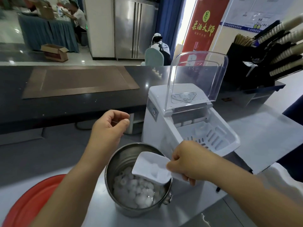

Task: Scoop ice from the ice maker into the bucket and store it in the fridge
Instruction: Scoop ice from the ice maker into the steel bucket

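Head-camera view, looking down at a steel counter [188, 215]. Your right hand [190, 163] grips the handle of a white plastic scoop [147, 163]. The scoop is over the right side of a stainless steel ice bucket [114, 159], with a little ice [158, 172] in it. The bucket already holds a layer of round ice pieces [136, 190].

Your left hand [108, 126] is raised behind the bucket, clear of it, with the fingers loosely curled. A faint thin line shows between thumb and fingers, and I cannot tell whether you are pinching anything.

Just beside the bucket, the white ice maker [157, 128] has its clear lid [196, 76] tipped up, and its basket [213, 136] looks nearly empty.

Risks from here:
- The scoop's heel appears to sit right at the bucket's rim, so tipping it toward you would probably send ice onto the counter.
- Nothing steadies the bucket, so a nudge from the scoop could slide it.
- The steel upright fridge [134, 28] is well away across the room, beyond the dark bar top [73, 108]. A wet bucket carried that far one-handed may slip.
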`<act>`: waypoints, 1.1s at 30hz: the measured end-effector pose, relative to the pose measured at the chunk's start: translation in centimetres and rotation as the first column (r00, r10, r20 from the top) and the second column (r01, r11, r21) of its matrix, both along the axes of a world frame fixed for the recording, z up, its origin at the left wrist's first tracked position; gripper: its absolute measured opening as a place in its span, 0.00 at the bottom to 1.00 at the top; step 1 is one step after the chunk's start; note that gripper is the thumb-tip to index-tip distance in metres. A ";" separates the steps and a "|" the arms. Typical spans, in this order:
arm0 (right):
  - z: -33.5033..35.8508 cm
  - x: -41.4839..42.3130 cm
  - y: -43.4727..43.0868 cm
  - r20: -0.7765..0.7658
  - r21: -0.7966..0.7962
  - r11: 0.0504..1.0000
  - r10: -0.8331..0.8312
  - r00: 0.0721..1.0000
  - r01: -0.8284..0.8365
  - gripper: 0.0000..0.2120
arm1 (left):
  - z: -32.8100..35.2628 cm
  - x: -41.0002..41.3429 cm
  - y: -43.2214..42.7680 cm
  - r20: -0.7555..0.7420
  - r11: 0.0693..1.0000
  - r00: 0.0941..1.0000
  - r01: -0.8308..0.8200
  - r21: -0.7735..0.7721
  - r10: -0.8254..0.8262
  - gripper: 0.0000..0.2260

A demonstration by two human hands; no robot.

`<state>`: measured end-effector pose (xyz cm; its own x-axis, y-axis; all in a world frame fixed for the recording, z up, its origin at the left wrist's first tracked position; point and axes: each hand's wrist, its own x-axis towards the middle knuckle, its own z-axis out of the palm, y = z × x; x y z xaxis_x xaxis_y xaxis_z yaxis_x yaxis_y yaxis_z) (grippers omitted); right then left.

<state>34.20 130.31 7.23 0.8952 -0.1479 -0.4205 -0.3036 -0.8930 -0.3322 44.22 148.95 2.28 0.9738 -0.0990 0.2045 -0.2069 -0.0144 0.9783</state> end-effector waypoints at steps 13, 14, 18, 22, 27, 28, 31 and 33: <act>-8.4 3.1 6.5 0.040 -0.318 0.943 0.117 0.992 -0.098 0.09 | -0.8 -0.3 5.0 0.017 1.000 0.999 0.028 0.001 -0.028 0.06; -8.6 3.3 6.5 0.034 -0.322 0.942 0.107 0.994 -0.091 0.09 | -0.8 -0.2 5.2 0.018 1.000 0.999 0.026 -0.001 -0.026 0.06; -9.1 3.9 6.4 -0.023 -0.322 0.946 0.036 0.999 -0.042 0.12 | -1.1 -0.1 5.9 0.002 0.999 0.999 0.034 0.001 -0.034 0.07; -9.4 4.3 6.3 -0.107 -0.327 0.945 -0.029 0.994 -0.008 0.15 | -1.1 -0.1 5.8 -0.009 0.999 0.998 0.054 0.004 -0.054 0.07; -9.6 4.9 6.7 -0.296 -0.298 0.955 -0.106 0.949 0.014 0.22 | -1.0 -0.1 5.5 -0.013 0.996 0.997 0.077 0.038 -0.077 0.06; -9.6 4.9 6.7 -0.321 -0.283 0.959 -0.124 0.939 0.030 0.22 | -0.9 -0.1 5.3 -0.011 0.995 0.996 0.084 0.047 -0.084 0.06; -9.8 4.9 6.6 -0.369 -0.198 0.975 -0.167 0.914 0.098 0.20 | -0.7 -0.1 5.0 -0.015 0.993 0.995 0.095 0.066 -0.094 0.06; -9.7 4.6 6.8 -0.323 -0.180 0.979 -0.150 0.934 0.095 0.18 | -0.5 -0.2 4.8 -0.020 0.991 0.994 0.107 0.082 -0.105 0.05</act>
<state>38.77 137.11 -2.48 0.6781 -0.3369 -0.6532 -0.4827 -0.8744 -0.0502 44.04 153.78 1.73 0.9599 -0.2180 0.1764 -0.1966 -0.0747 0.9776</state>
